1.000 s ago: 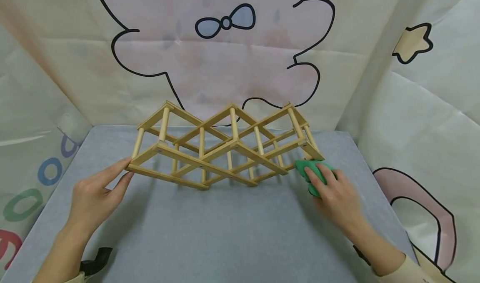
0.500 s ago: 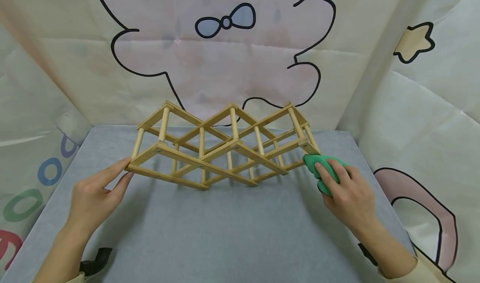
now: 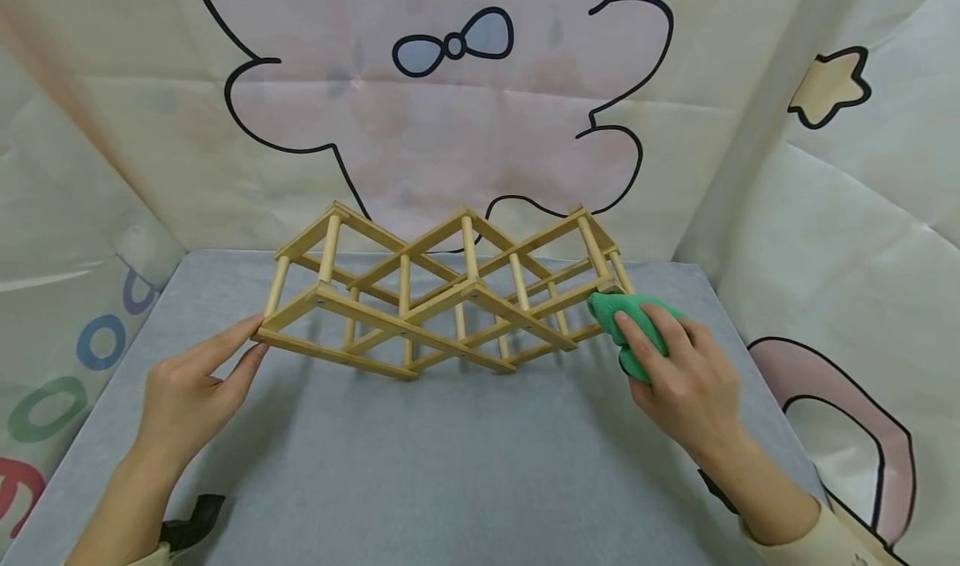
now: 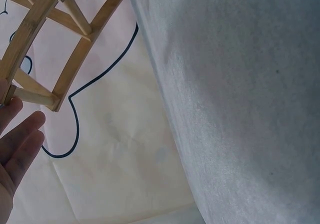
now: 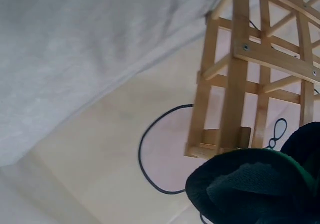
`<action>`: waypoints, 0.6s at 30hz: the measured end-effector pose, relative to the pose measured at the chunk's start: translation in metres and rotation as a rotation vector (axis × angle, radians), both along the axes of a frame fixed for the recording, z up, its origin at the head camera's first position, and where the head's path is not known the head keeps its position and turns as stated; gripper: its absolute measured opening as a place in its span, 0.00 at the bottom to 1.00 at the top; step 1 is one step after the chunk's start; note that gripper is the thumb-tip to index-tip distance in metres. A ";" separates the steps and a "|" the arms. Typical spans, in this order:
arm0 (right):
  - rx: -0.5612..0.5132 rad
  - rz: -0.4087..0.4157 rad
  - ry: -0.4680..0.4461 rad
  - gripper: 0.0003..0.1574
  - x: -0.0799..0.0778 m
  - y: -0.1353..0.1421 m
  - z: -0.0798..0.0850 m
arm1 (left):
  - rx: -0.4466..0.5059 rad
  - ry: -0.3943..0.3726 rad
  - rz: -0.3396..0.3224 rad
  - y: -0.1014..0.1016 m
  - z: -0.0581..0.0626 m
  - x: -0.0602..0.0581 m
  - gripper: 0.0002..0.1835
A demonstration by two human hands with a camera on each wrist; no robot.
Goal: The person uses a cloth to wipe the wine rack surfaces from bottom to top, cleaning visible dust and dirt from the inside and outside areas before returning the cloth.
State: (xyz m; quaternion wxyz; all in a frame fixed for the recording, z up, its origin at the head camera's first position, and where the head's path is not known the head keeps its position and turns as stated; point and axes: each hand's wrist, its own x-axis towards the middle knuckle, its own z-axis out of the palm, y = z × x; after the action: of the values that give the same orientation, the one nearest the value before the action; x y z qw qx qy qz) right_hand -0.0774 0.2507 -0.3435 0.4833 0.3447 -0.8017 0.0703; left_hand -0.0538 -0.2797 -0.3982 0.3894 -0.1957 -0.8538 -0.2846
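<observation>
A wooden folding lattice rack (image 3: pixel 402 328), like an accordion wine rack, stands stretched out toward the back of the table, its slats crossing in zigzags joined by round dowels. My left hand (image 3: pixel 183 399) pinches its lower left corner between thumb and fingers. The left wrist view has part of the hand (image 4: pixel 17 151) beside the rack end (image 4: pixel 27 33). At the right end, my right hand (image 3: pixel 686 383) grips a bunched green cloth (image 3: pixel 609 308) against a slat near the corner. The cloth (image 5: pixel 250 184) looks dark in the right wrist view and covers that hand and part of the rack (image 5: pixel 240 33).
A grey-blue cloth covers the table (image 3: pixel 450 466). Pale printed sheets (image 3: pixel 450 132) hang behind it and along both sides. Near my left wrist is a black curved piece (image 3: pixel 193 523).
My right hand with the green cloth first shifted right and up along the rack's right end, then moved left and slightly up. The left hand and the rack stay put.
</observation>
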 end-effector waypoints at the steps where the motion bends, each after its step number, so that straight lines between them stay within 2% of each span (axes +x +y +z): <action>1: -0.003 0.001 0.006 0.21 0.000 -0.002 0.002 | 0.000 0.001 0.000 0.000 0.000 0.000 0.29; 8: -0.001 0.011 0.024 0.19 -0.001 -0.010 0.006 | -0.005 -0.002 0.002 0.001 0.001 0.000 0.29; 18: 0.067 0.011 -0.045 0.24 0.000 -0.016 -0.002 | -0.016 0.003 0.021 0.000 0.001 0.001 0.30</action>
State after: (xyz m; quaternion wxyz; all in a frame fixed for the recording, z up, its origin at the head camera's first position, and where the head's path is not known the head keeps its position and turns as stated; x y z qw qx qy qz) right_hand -0.0771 0.2345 -0.3455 0.4528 0.3634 -0.8124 0.0536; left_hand -0.0531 -0.2798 -0.3969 0.3921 -0.1902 -0.8575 -0.2733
